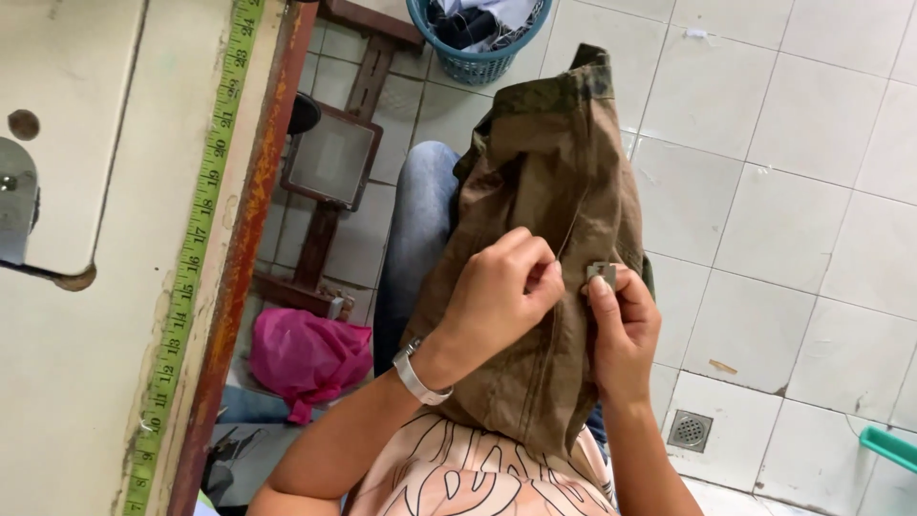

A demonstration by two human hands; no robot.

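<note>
Bright, even daylight, soft shadows, mild glare on the floor tiles (812, 134), slight blur.

A matt, olive-brown woven cloth garment (549, 248) is held, its fabric creased and faded. A small metal blade (601, 272) with a dull shine is pinched against it. The table top (76, 363) is seen as smooth cream laminate, edged by rusty, flaking metal. The floor tiles (793, 191) appear glossy white ceramic.
</note>
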